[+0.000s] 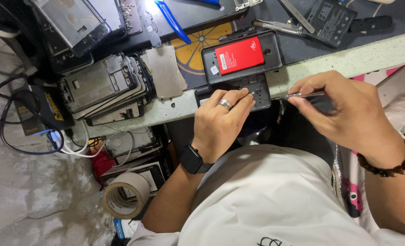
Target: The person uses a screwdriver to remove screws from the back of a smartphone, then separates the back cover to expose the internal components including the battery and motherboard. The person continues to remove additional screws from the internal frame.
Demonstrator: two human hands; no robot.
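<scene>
Pinching a screwdriver [298, 95], the right hand [343, 114] points it at the opened phone [257, 89] under the left hand's [220, 123] closed grip.

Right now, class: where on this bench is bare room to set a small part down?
Bare pale bench edge lies right of the red-battery phone, above the right hand. A narrower strip lies below the metal plate. Left is crowded with stacked phone frames.

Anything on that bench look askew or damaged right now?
The opened phone under the left hand hangs over the bench edge. The stack of stripped phone frames leans unevenly, and one small loose screw lies near the edge.
</scene>
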